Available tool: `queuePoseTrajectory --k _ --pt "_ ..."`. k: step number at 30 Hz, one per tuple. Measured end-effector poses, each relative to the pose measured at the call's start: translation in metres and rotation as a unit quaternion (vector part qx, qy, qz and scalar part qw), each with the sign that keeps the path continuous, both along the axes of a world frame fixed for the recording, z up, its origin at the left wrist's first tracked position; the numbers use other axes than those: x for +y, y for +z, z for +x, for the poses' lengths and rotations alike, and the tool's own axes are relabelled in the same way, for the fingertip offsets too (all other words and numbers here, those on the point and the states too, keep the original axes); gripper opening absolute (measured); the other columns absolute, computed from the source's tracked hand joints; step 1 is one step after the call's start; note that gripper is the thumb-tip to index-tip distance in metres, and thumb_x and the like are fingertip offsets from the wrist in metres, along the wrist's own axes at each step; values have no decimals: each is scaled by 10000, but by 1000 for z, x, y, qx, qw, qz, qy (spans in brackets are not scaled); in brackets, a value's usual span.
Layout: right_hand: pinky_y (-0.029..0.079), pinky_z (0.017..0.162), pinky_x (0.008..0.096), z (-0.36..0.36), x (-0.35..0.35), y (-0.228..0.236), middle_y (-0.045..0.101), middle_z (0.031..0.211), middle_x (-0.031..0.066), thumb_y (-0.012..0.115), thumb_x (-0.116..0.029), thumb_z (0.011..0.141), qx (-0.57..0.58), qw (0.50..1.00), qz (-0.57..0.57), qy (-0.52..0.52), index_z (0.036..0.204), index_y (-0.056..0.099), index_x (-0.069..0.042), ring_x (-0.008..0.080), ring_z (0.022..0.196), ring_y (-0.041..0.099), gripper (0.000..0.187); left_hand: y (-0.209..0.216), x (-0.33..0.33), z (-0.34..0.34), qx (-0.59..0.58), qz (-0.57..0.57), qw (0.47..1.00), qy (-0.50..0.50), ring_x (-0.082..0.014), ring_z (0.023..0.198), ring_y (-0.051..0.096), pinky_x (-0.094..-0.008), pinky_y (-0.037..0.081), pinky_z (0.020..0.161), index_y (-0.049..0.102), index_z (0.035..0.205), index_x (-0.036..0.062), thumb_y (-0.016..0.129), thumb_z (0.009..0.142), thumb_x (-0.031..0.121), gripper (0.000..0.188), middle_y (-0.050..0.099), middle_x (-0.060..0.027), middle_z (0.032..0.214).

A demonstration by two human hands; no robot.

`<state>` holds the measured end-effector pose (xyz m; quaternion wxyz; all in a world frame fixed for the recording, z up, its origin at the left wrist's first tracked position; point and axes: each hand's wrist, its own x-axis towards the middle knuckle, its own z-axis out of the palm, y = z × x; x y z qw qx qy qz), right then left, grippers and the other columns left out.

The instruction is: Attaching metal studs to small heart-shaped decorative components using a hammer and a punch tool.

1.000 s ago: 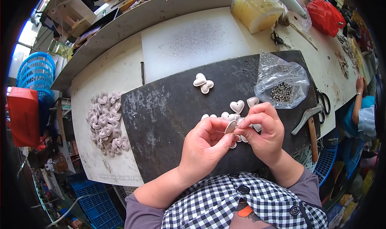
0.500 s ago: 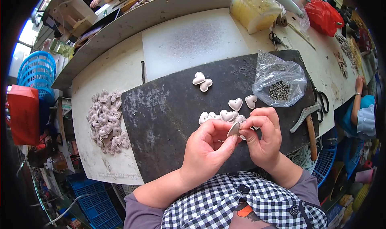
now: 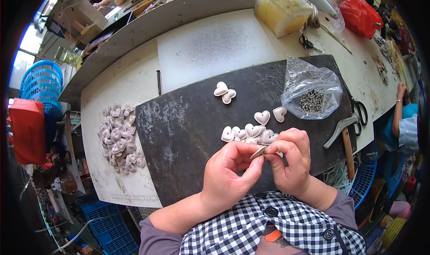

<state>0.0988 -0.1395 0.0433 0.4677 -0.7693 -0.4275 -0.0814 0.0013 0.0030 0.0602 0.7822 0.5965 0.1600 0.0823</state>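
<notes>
My left hand (image 3: 227, 169) pinches a pale padded heart (image 3: 258, 153), tilted nearly edge-on, between thumb and fingers. At the heart's right edge, the thumb and forefinger of my right hand (image 3: 291, 160) are closed together; whether they grip a small part there is hidden. Just beyond my fingers lies a cluster of similar hearts (image 3: 253, 130) on the black mat (image 3: 183, 138), some with a small dark hole. Two more hearts (image 3: 221, 88) touch each other farther up the mat. To the right rests an open clear plastic bag (image 3: 329, 82) with small metal pieces (image 3: 312, 101) in it.
A heap of hearts (image 3: 117, 138) covers the table's left side. Behind the mat lies a white board (image 3: 215, 44). A hammer (image 3: 347, 152) and black scissors (image 3: 359, 116) sit at the right edge. Blue baskets (image 3: 105, 226) stand below; another person's arm (image 3: 397, 114) shows far right.
Both hands have come slightly nearer to me with the heart, uncovering more of the cluster. The held heart has tipped flatter.
</notes>
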Motion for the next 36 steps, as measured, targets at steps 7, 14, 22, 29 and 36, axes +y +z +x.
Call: queuePoseTrajectory --k 7,14,22,29,36 --pt "446 761 365 0 1 4 582 951 70 776 -65 792 72 997 37 7 919 666 -74 250 844 551 169 2 -1 -3 -6 -34 999 17 -125 952 696 -256 584 836 603 1113 -36 667 935 -10 191 697 -100 1076" --pt "430 824 392 2 2 11 588 968 66 777 -75 770 -9 1000 -6 10 902 668 -81 249 869 564 172 -4 -1 -7 -15 13 1000 20 -127 943 698 -262 589 818 614 1104 -31 672 931 -7 184 696 -96 1063" --pt "506 814 304 -6 1 -2 621 995 86 763 -20 840 314 941 104 74 992 644 -32 177 918 617 193 6 1 -10 -54 310 949 19 -133 847 694 -254 578 758 654 1039 -45 691 873 -64 172 688 -106 955" --pt "531 850 401 -8 -3 -5 661 891 65 765 24 761 71 987 96 103 1032 627 -65 271 836 649 317 2 -1 -12 -71 370 926 19 -165 813 704 -256 572 739 658 1008 -30 717 817 -74 204 693 -112 908" --pt "522 796 403 13 -14 -3 639 878 66 760 -29 766 -16 999 -31 14 948 649 -73 277 826 632 218 -10 20 -6 -17 347 938 6 -182 816 673 -287 538 684 675 1001 12 709 863 -12 144 675 -96 983"
